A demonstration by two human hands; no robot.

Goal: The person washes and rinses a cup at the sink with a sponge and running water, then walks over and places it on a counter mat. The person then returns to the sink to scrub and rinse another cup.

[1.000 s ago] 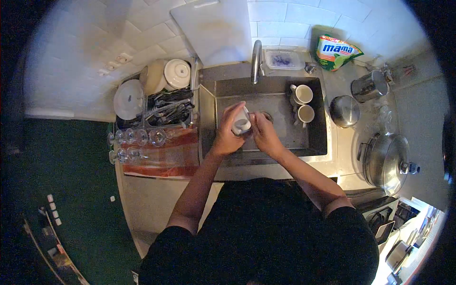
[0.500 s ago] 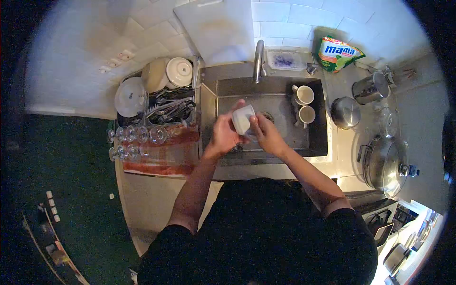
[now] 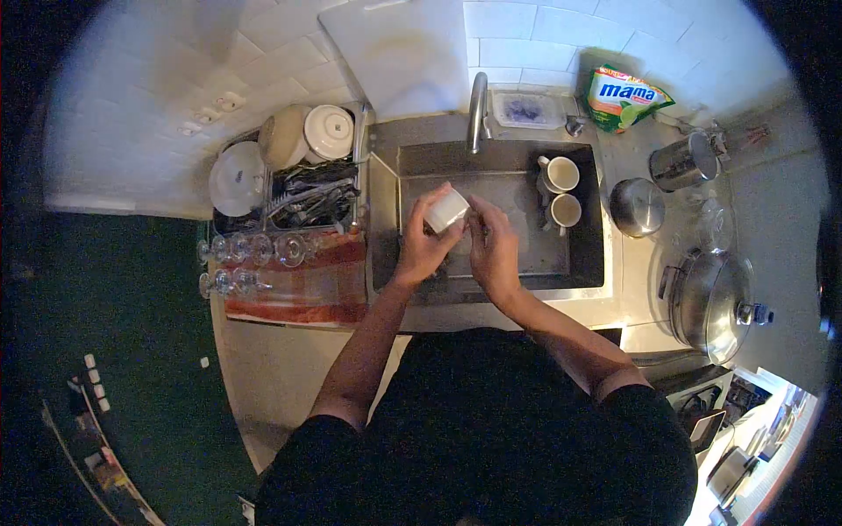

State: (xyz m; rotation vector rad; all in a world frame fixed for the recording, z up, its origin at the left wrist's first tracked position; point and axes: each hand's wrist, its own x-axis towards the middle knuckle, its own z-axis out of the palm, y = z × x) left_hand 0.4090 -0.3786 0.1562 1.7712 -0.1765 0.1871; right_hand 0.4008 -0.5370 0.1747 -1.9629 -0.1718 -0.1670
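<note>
A small white cup (image 3: 449, 210) is held over the sink by my left hand (image 3: 425, 241), which is closed around its left and lower sides. My right hand (image 3: 495, 254) is just to the right of the cup. Its fingers are bent together close against the cup's right side, and whatever they hold is hidden. Below both hands lies the dark sink basin (image 3: 535, 254). Two white mugs stand inside it along the right wall, an upper mug (image 3: 561, 175) and a lower mug (image 3: 565, 211).
A faucet (image 3: 478, 114) rises behind the basin. On the left are a dish rack (image 3: 360, 175) with plates and cutlery, and several stemmed glasses (image 3: 289, 250) on a red-striped cloth (image 3: 324, 285). A metal bowl (image 3: 638, 208), lidded pan (image 3: 715, 302) and detergent pouch (image 3: 624, 98) stand right.
The cup has turned and tilted in my left hand. My right hand has swung from across the cup's right side to a more upright position lower beside it.
</note>
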